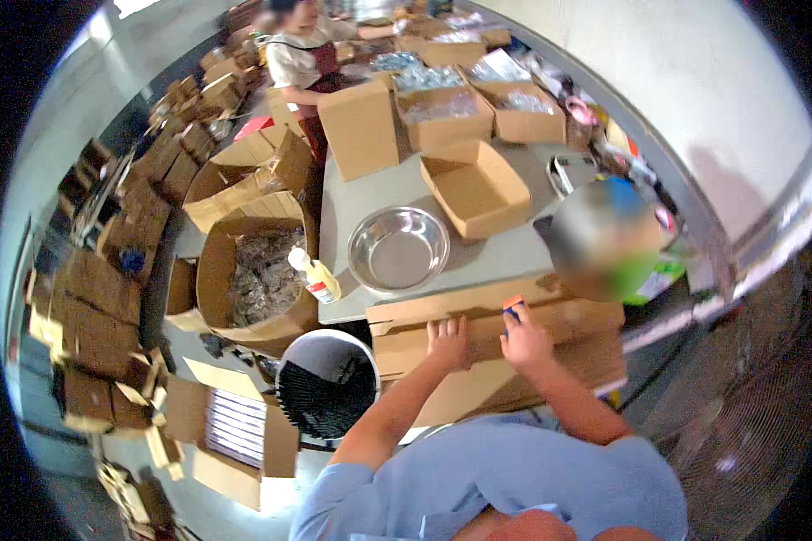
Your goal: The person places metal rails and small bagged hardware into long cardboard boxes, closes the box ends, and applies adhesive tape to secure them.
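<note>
A flattened cardboard box (406,329) lies along the near edge of the table, right in front of me. My left hand (449,343) presses on it with the fingers laid out over the board. Close by on the right, my right hand (527,343) grips a small orange and blue tool, probably a box cutter (513,307), held against the same cardboard. Its blade is too small to make out.
A steel bowl (399,250), a yellow bottle (319,278) and an open carton (478,189) stand on the grey table (356,198). Left of the cardboard is a bucket of black parts (327,388). A person (307,54) works at the far side, by cartons of bagged pieces (444,113).
</note>
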Demonstrator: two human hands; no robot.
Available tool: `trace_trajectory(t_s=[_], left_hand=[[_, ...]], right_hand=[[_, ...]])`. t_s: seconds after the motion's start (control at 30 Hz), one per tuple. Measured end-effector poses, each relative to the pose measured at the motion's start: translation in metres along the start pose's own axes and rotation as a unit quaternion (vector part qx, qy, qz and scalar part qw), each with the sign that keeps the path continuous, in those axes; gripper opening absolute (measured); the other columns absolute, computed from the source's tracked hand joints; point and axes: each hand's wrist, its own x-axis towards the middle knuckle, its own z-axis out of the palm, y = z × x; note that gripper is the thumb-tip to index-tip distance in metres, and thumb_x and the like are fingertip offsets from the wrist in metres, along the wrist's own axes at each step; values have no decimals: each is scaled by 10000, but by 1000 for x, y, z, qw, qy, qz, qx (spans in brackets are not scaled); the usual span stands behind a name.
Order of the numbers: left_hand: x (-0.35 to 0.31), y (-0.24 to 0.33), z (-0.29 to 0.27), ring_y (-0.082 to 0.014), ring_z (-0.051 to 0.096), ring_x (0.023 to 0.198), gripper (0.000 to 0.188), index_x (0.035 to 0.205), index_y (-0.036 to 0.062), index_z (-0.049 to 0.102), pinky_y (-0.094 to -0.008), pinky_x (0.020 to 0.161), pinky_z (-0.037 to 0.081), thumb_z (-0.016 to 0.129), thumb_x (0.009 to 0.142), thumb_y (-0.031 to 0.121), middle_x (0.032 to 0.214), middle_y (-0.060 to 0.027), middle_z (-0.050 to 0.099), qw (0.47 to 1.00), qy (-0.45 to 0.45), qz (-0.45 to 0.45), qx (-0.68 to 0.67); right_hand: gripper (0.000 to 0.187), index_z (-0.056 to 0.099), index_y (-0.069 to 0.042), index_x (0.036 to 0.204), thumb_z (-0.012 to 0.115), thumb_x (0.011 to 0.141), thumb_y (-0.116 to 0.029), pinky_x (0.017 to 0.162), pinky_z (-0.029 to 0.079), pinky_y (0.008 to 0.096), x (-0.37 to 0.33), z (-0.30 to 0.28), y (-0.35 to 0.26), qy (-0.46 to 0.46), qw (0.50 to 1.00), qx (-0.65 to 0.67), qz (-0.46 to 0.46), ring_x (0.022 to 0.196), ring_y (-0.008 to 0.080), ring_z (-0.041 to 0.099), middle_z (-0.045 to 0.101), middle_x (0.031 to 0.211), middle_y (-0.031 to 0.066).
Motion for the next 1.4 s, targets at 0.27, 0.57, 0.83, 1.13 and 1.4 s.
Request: trace_trajectory(t_s=[0.27, 0.57, 0.83, 1.13, 1.4], left_hand=[[5, 30, 44, -299, 191, 1347, 901, 1414, 110, 196, -587, 1040, 159, 689, 685, 302, 1457, -118, 209, 978, 193, -74, -14], [-39, 52, 98, -340, 289, 1254, 813, 1335, 72, 259, -479, 1038, 240, 701, 668, 218, 1338, -193, 296, 595, 537, -479, -357], [-14, -1, 80, -358, 485, 1076, 718, 1274, 67, 300, -416, 880, 420, 714, 714, 242, 1139, -208, 473, 411, 505, -518, -555], [-36, 7, 86, -324, 525, 905, 359, 952, 59, 624, -416, 800, 432, 654, 731, 339, 863, -122, 585, 529, 528, -588, -309], [-57, 0, 64, -339, 572, 897, 276, 869, 65, 651, -411, 812, 428, 594, 782, 321, 876, -157, 616, 602, 486, -597, -212]], right_hand=[[648, 430, -90, 1290, 634, 747, -379, 946, 342, 460, -2, 12, 25, -150, 970, -167, -92, 1179, 373, 357, 372, 1351, 99], [483, 427, -77, 1301, 564, 848, -174, 1036, 287, 366, 133, 106, -21, -361, 819, 192, -403, 1225, 304, 408, 463, 1290, 184], [385, 514, -15, 1216, 544, 832, -29, 979, 355, 293, 171, 191, -92, -554, 719, 296, -297, 1149, 167, 468, 527, 1233, 84], [244, 629, 4, 830, 607, 804, -238, 859, 400, 401, 144, 195, -94, -313, 826, 121, -454, 951, 329, 488, 532, 934, 159], [372, 591, 40, 869, 519, 857, -325, 842, 389, 426, 143, 196, -118, -416, 855, 95, -295, 964, 351, 508, 571, 978, 221]])
